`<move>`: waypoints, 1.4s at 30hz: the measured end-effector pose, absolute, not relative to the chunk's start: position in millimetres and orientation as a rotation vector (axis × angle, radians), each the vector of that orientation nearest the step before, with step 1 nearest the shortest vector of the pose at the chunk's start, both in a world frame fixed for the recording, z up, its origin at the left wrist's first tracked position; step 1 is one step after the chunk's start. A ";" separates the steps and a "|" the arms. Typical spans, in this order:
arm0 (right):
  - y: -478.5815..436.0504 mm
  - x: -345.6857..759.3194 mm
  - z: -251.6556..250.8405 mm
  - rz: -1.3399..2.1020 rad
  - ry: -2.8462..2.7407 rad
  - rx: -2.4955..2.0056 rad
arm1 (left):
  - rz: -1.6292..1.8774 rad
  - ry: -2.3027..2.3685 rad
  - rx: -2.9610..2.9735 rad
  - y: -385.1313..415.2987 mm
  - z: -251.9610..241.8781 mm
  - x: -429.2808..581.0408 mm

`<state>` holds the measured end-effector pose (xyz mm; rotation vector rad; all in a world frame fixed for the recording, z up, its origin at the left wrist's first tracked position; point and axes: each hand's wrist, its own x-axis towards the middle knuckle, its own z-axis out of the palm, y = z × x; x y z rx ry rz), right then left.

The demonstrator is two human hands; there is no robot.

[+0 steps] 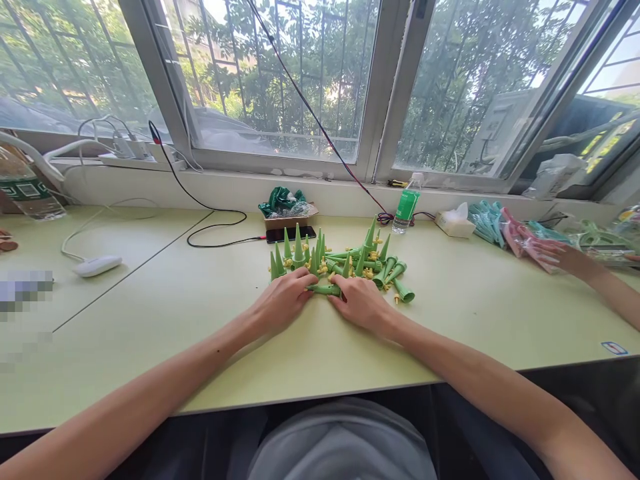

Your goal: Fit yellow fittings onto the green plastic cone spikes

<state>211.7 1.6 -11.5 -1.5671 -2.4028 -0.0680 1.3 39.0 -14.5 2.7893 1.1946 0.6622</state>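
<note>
Both my hands rest on the pale green table [200,320] and grip one green plastic cone spike [324,289] lying on its side between them. My left hand [283,300] pinches its pointed end. My right hand [360,303] holds its wide end. Just behind lies a pile of the same green cones [345,263] with small yellow parts mixed in; several stand upright at the left of the pile.
A black phone [290,233] on a black cable, a small cardboard box [287,217] with green bags, and a green-labelled bottle [406,212] stand by the window. A tissue pack [455,223] lies right. Another person's hand [565,257] touches packaged items. A white mouse [97,265] lies left.
</note>
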 end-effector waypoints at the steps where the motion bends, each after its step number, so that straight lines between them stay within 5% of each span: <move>1: 1.3 211.6 -11.2 -0.064 -2.401 -1.567 | 0.684 1.190 2.783 39.1 -14.4 1.1; 29: -0.6 205.6 -17.4 0.495 -1.930 -0.973 | 1.220 0.982 1.772 22.1 15.2 8.0; 42: -15.0 175.7 -11.0 -0.173 -2.582 -0.826 | 1.577 0.996 2.060 33.6 13.2 -7.8</move>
